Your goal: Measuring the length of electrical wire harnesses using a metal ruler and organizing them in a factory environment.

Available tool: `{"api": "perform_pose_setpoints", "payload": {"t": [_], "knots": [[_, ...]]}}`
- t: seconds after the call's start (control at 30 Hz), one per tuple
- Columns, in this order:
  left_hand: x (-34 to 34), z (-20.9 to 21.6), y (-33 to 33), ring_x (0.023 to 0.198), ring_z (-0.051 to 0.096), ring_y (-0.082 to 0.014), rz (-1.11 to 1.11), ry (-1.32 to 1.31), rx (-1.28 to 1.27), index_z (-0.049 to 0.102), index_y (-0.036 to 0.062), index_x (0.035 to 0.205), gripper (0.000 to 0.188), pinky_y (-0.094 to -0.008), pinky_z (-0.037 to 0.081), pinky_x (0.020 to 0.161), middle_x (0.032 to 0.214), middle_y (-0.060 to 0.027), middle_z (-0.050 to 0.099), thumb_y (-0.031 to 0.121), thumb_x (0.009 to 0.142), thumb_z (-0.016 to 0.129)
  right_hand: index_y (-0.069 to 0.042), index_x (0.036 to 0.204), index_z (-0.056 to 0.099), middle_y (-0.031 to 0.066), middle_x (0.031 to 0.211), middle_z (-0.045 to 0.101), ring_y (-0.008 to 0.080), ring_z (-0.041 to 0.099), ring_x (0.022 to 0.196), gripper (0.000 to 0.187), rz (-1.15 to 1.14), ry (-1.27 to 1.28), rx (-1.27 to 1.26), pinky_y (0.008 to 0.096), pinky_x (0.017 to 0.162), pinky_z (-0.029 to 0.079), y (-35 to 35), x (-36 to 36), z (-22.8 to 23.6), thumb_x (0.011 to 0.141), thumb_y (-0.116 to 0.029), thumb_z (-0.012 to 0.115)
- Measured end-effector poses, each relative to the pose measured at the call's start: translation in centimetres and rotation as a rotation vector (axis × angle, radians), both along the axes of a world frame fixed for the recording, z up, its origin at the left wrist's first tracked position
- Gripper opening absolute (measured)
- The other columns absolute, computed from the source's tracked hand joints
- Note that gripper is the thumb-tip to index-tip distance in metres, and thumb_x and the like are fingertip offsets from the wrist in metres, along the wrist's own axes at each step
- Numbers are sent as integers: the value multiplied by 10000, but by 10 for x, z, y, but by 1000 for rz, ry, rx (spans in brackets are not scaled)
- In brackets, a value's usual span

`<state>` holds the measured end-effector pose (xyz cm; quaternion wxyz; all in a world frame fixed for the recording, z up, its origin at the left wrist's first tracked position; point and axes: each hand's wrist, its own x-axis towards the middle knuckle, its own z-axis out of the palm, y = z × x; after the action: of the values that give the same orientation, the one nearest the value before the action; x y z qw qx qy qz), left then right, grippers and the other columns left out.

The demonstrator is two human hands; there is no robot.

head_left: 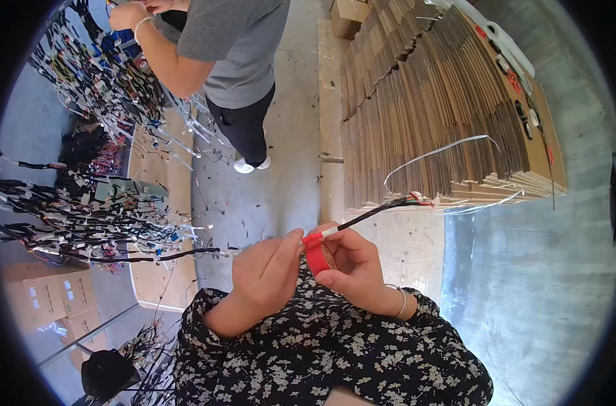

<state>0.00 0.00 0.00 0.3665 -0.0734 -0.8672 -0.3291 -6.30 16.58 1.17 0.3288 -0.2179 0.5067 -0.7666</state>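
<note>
In front of my chest, my left hand (266, 272) pinches a black-sleeved wire harness (370, 215) where red tape is wrapped beside a white band. My right hand (357, 268) is closed around a roll of red tape (319, 260), directly below that wrap. The harness slants up and right past my right fingers, ending in loose coloured wires. Left of my left hand, another dark cable (186, 254) reaches toward it from the hanging bundles; whether it joins the held harness is hidden by the hand.
Wire harnesses (105, 220) hang in dense rows at left. A person in a grey shirt (237, 61) stands ahead, hands at more harnesses. Flattened cardboard (430, 115) is stacked at right, with scissors (513, 81) and tools on top. Cardboard boxes (61, 294) stand lower left.
</note>
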Motion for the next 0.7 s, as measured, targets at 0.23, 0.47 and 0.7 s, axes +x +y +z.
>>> {"api": "perform_pose_setpoints", "payload": {"t": [0.23, 0.47, 0.7], "knots": [[-4, -5, 5, 578, 583, -201, 56, 21, -57, 632, -60, 1127, 354, -308, 439, 472, 746, -89, 626, -22, 782, 702, 17, 1226, 489, 67, 1160, 568, 112, 548, 1000, 430, -31, -90, 58, 266, 889, 448, -2, 1, 7, 868, -69, 711], [-5, -10, 1, 554, 547, -179, 79, 28, -107, 633, -59, 1142, 373, -302, 434, 470, 725, -62, 601, 4, 780, 697, 1, 1177, 495, 32, 1057, 587, 68, 581, 923, 391, -49, -16, 185, 214, 791, 489, -3, 1, 16, 855, -10, 716], [-4, -14, 1, 557, 544, -182, 77, 17, -98, 632, -59, 1146, 396, -309, 421, 464, 726, -58, 598, -3, 758, 690, 8, 1213, 483, 71, 1143, 608, 104, 601, 1032, 488, -5, -154, 194, 235, 874, 506, -7, -5, 21, 802, 43, 745]]}}
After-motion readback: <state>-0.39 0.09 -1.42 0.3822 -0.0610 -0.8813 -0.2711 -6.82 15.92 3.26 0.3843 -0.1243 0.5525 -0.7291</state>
